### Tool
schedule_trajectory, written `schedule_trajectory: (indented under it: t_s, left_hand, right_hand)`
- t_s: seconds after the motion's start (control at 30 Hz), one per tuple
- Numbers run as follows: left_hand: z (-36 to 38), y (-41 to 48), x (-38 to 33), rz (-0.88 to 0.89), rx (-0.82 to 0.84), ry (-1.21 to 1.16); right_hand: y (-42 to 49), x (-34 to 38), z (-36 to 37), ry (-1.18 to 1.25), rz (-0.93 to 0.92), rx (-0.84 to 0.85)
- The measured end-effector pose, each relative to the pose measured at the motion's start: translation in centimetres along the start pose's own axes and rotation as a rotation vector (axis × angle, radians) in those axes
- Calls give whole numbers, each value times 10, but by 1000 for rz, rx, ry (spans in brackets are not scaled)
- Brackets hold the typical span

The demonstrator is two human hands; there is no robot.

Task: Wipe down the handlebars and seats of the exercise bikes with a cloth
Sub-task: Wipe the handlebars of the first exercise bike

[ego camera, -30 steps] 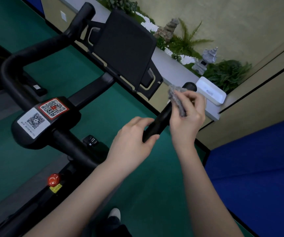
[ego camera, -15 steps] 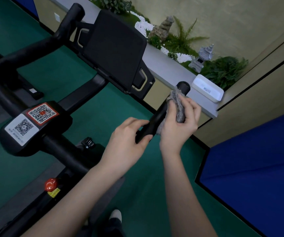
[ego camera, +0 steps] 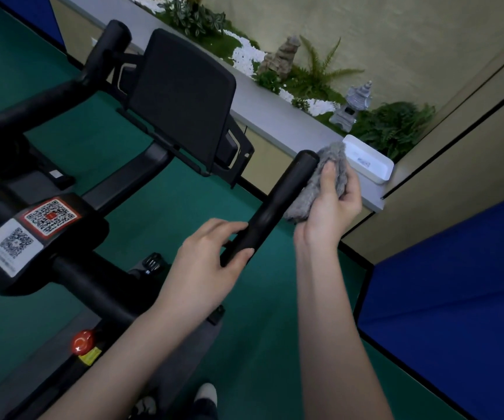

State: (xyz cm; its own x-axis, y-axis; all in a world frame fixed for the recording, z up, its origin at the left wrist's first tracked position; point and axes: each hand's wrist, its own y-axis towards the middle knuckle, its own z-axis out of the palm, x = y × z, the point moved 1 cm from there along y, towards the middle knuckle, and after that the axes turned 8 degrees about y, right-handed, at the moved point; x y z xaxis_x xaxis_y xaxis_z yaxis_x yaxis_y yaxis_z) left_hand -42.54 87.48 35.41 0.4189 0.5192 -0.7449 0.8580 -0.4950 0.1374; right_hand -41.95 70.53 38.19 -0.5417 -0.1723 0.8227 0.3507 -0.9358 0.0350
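The right hand (ego camera: 328, 207) curls its fingers round a grey cloth (ego camera: 335, 154), pressing it against the right side of the black handlebar (ego camera: 284, 195) near its tip. Lower down the same bar, the left hand (ego camera: 211, 268) grips it.

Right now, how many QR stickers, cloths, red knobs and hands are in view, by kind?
QR stickers: 2
grey cloth: 1
red knob: 1
hands: 2, left hand on the handlebar, right hand holding the grey cloth
Total: 6
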Motion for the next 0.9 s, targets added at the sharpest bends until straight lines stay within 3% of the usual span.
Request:
schedule_trajectory:
  t_s: [0.1,0.23,0.33,0.4,0.53,0.63,0.77,0.9]
  left_hand:
    - [0,0,0,-9,-8,-8]
    - [1,0,0,-22,-7,-11]
    - [1,0,0,-32,-3,-9]
    - [1,0,1,-35,1,-3]
    - [1,0,1,-34,2,-5]
    - [1,0,2,-40,10,-16]
    - [0,0,1,-39,19,-30]
    - [-2,1,0,-47,28,-34]
  right_hand:
    - [-7,0,-4,-48,-7,49]
    - [-23,-3,-19,-231,-184,82]
    - [-3,9,-13,-305,-212,161]
    - [18,22,-2,-434,-210,268]
    - [49,43,24,-796,-180,639]
    - [55,54,26,-910,-216,848]
    - [54,66,34,-947,-234,938]
    - [52,58,55,-1196,-318,1005]
